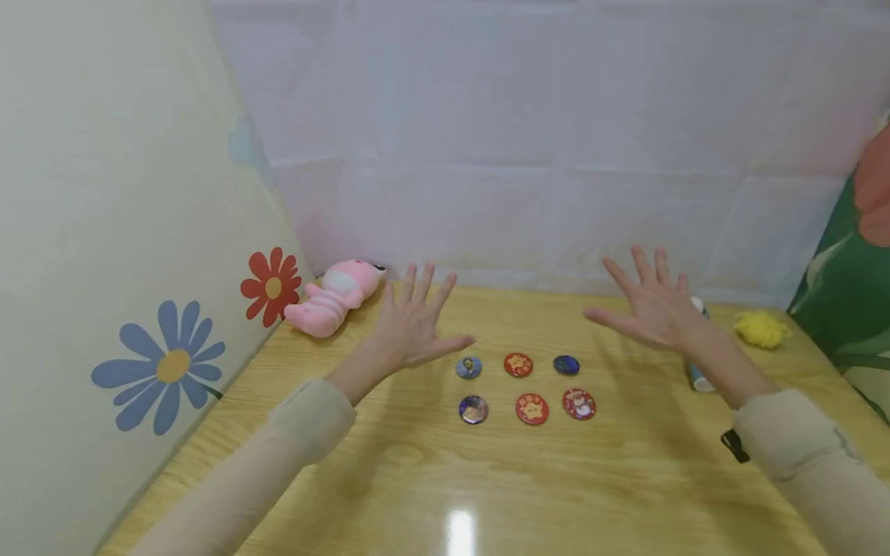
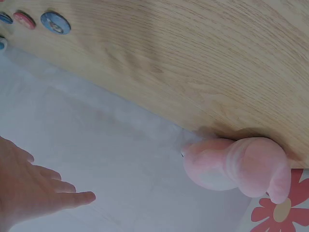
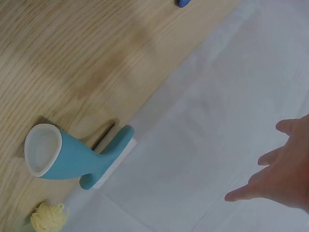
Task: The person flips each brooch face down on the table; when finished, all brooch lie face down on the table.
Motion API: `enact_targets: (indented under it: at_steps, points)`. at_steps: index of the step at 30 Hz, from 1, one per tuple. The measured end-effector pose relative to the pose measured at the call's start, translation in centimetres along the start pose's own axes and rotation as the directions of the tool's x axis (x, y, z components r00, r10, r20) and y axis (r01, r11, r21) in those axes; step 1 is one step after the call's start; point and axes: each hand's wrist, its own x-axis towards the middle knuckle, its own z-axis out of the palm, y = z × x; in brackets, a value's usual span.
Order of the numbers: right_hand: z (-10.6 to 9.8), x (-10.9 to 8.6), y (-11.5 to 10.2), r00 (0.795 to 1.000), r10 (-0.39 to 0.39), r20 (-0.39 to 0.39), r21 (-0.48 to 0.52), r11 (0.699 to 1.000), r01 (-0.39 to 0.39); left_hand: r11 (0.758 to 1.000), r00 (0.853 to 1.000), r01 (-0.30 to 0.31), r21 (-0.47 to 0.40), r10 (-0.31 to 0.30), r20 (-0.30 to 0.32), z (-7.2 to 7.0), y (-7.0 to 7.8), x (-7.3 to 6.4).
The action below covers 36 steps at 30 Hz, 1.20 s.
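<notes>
Backdrop of creased white cloth (image 1: 445,100) hangs behind a pale wood-grain desk (image 1: 389,502), flanked at left by a cream wall (image 1: 104,154) bearing a blue-petalled flower (image 1: 172,366) and a red-petalled flower (image 1: 273,288). A person's pale sleeves (image 1: 229,479) reach in from the near edge. Lying at the back left, a pink-and-white plush toy (image 1: 327,297) has its long axis slanting from near left to far right, its dark-tipped end toward the cloth. The left hand (image 1: 410,328) and right hand (image 1: 657,309) hover above the desk, fingers (image 1: 445,287) stretched and spread wide, both empty. Beneath the right wrist, a teal vessel with a white interior (image 3: 72,154) lies on its side, white mouth toward the person, flared base toward the cloth; a fluffy yellow ball (image 1: 761,330) sits beside it.

Between the hands, six round, glossy badges lie flat in two rows of three. Back row, left to right: blue-grey badge (image 1: 469,367), red badge with a yellow star (image 1: 518,364), dark blue badge (image 1: 566,364). Front row: dark purple badge (image 1: 473,409), second red star badge (image 1: 531,409), red badge with a white figure (image 1: 579,404). Lettering-like marks on the star badges are too small to read.
</notes>
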Motion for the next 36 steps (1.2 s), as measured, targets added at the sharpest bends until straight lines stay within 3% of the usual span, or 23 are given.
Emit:
enact_targets:
  at_steps: [6, 10, 12, 15, 17, 19, 22, 29, 33, 36]
  points:
    - [0.0, 0.3, -0.3, 0.998, -0.065, -0.026, 0.028, 0.997, 0.066, 0.998, 1.0, -0.002, -0.06, 0.003, 0.023, -0.2, -0.2, 0.0]
    - [0.5, 1.1, -1.9, 0.989, -0.143, -0.037, 0.135, 0.98, 0.146, 0.979, 0.997, -0.016, -0.201, 0.03, 0.069, 0.0, -0.7, -0.1]
    - [1.5, 1.7, -3.2, 0.978, -0.204, -0.051, 0.166, 0.964, 0.209, 0.953, 0.993, -0.019, -0.301, 0.052, 0.102, 0.8, -0.6, -0.2]
    - [3.7, 2.7, -5.4, 0.95, -0.307, -0.059, 0.175, 0.934, 0.313, 0.89, 0.986, -0.004, -0.457, 0.081, 0.149, 2.6, -0.4, -0.5]
    - [5.2, 3.3, -6.6, 0.93, -0.364, -0.051, 0.175, 0.913, 0.367, 0.851, 0.98, 0.017, -0.525, 0.09, 0.178, 3.7, -0.1, -0.6]
    - [6.6, 3.8, -7.7, 0.923, -0.384, -0.026, 0.187, 0.905, 0.382, 0.826, 0.975, 0.038, -0.563, 0.093, 0.202, 4.6, 0.1, -0.7]
    - [8.2, 4.5, -8.8, 0.926, -0.379, 0.002, 0.197, 0.907, 0.371, 0.824, 0.974, 0.051, -0.564, 0.083, 0.209, 5.2, 0.6, -0.8]
    - [11.1, 4.3, -10.7, 0.916, -0.384, 0.114, 0.211, 0.911, 0.355, 0.85, 0.984, 0.047, -0.525, 0.052, 0.172, 7.0, 1.8, -1.9]
    - [11.8, 4.4, -11.6, 0.919, -0.387, 0.079, 0.233, 0.903, 0.36, 0.861, 0.992, -0.003, -0.508, 0.065, 0.104, 7.6, 2.0, -2.1]
    - [12.2, 4.6, -11.9, 0.903, -0.426, 0.055, 0.209, 0.889, 0.407, 0.871, 0.992, -0.022, -0.491, 0.078, 0.095, 7.8, 2.2, -2.0]
